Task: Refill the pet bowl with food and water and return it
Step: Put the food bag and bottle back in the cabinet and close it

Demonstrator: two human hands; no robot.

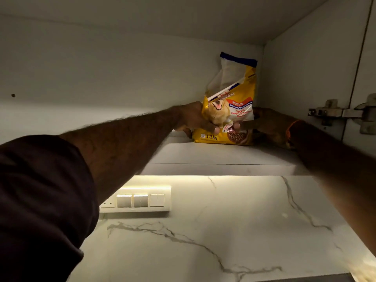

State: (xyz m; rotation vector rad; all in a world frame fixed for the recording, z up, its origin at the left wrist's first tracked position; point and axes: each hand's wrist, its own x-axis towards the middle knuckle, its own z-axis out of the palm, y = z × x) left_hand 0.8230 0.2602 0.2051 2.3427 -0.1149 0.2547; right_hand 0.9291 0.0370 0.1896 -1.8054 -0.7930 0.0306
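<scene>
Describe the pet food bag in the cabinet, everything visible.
The pet food bag is yellow and glossy, with a dog picture, kibble image, "Adult" and "1.2 kg" print. Its blue-edged top is open and crumpled. It stands upright on the cabinet shelf near the right wall. The left hand and right hand grip its sides.

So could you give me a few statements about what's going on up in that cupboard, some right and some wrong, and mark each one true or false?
1. Both hands are on the yellow pet food bag. True: the left hand grips its left side and the right hand holds its right side.
2. The bag stands on the cupboard shelf. True.
3. The bag's top is sealed flat. False: it is open and folded over, showing the pale inside.
4. A pet bowl sits beside the bag. False: no bowl is in view.
5. A switch panel is on the marble wall below the cupboard. True.
</scene>
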